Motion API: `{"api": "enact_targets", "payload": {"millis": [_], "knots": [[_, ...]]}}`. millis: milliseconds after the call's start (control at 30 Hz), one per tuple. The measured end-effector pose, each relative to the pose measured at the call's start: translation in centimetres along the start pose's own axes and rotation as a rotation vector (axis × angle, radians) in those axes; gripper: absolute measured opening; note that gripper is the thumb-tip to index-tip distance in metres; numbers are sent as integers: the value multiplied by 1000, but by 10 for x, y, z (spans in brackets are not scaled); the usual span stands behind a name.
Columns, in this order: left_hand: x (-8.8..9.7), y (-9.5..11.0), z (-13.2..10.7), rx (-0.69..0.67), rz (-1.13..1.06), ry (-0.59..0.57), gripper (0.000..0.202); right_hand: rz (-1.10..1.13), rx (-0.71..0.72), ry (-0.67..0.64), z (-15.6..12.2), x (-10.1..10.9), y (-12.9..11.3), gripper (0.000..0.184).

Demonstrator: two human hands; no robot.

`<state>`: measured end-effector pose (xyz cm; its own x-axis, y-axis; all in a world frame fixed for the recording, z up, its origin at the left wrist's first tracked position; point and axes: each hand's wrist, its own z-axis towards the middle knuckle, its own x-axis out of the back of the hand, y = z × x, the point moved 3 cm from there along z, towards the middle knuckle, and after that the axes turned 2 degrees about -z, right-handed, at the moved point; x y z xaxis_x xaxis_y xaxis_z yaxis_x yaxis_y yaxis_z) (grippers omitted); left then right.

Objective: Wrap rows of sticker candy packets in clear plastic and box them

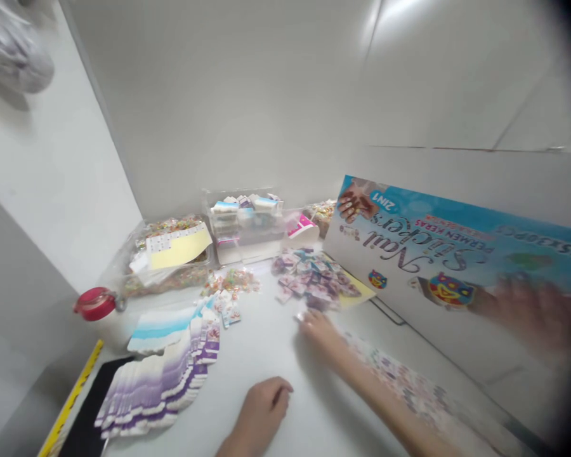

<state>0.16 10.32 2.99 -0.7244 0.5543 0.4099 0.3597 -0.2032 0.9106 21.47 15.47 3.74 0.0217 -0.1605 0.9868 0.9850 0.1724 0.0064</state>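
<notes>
My right hand (pixel 318 330) reaches forward, fingers down and drawn together, just in front of a pile of small printed packets (pixel 311 276). A small whitish bit shows at its fingertips, too blurred to name. Closer to me, my left hand (pixel 264 406) is curled above the white table (pixel 247 362); whatever its fingers may hold is hidden. To its left lie fanned stacks of purple-and-white printed packs (pixel 147 387) and blue-and-white packs (pixel 162 327). A few loose packets (pixel 229 311) rest beside wrapped candies (pixel 233 279).
A large "Nail Stickers" box (pixel 409 254) stands along the right. Strips of small packets (pixel 400 374) lie under my right forearm. At the back are a clear bin (pixel 247 238) and a bag of candies (pixel 171 279). A red-lidded jar (pixel 95 304) stands left.
</notes>
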Motion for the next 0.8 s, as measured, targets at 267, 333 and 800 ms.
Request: {"api": "enact_targets", "payload": {"millis": [267,333,800], "knots": [[-3,0,-6,13,-144,140,21,117,-134,-12,-10,-7,-5,38],[1,-7,-1,57,-207,219,27,267,-54,3,9,-12,-38,43],[67,-46,11,40,-381,722,37,819,-95,259,88,-26,-114,35]]}}
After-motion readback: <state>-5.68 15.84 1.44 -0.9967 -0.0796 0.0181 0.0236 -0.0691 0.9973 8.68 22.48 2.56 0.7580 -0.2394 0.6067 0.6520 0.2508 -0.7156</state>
